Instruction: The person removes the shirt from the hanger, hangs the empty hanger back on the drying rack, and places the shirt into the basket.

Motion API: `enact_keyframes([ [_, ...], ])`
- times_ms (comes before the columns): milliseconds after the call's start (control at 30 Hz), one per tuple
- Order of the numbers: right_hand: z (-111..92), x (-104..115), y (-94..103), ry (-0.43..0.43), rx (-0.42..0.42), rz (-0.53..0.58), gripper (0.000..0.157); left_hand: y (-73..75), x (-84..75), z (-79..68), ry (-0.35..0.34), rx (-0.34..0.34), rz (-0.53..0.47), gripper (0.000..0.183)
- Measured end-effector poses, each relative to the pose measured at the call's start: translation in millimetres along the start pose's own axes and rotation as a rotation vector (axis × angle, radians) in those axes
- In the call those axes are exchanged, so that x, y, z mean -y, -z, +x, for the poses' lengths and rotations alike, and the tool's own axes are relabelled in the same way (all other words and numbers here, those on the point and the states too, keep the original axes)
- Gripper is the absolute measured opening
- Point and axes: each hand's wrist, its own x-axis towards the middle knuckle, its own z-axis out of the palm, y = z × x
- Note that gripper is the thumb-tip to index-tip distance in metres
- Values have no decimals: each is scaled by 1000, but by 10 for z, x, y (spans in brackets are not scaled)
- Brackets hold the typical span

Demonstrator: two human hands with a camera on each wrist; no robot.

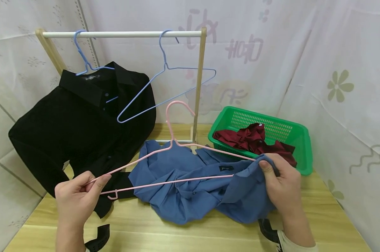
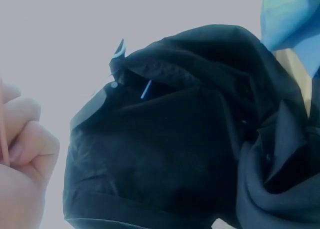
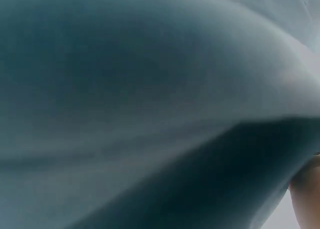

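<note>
My left hand [image 1: 78, 192] grips the left end of a pink clothes hanger [image 1: 172, 140], its thumb and curled fingers round the wire. The hook points up, and a small clip sits on the bottom bar by this hand. With my right hand [image 1: 284, 183] I pinch a crumpled blue shirt [image 1: 190, 199] at its right side, thumb on the cloth. There the hanger's right end passes into the shirt and is hidden by it. The left wrist view shows curled fingers [image 2: 32, 144] at the left edge; blue cloth [image 3: 150, 64] fills most of the right wrist view.
A wood-and-white rack [image 1: 123, 34] stands behind. On it hang a black shirt [image 1: 83, 122] on a blue hanger [image 1: 83, 52] and a bare blue hanger [image 1: 165, 57]. At the back right, a green basket [image 1: 307, 147] holds a dark red garment [image 1: 246, 138]. Everything stands on a wooden table [image 1: 328, 210].
</note>
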Motion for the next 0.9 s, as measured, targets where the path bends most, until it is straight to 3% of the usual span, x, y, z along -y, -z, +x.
enact_keyframes([
  [167,21,-22,49,-5,4,4,14,95,-18,48,12,-76,-92,65],
  [333,28,-63,74,-49,22,-44,25,240,-49,56,53,-188,-124,61],
  [467,68,-29,65,-51,162,-97,32,300,-62,55,89,-276,-131,61],
  [600,136,21,25,24,329,-164,37,317,-92,64,114,-340,-144,56],
  [733,239,64,-4,97,412,-211,36,329,-138,99,153,-412,-175,54],
  [900,435,150,-18,181,497,-220,34,393,-172,126,225,-510,-127,60],
])
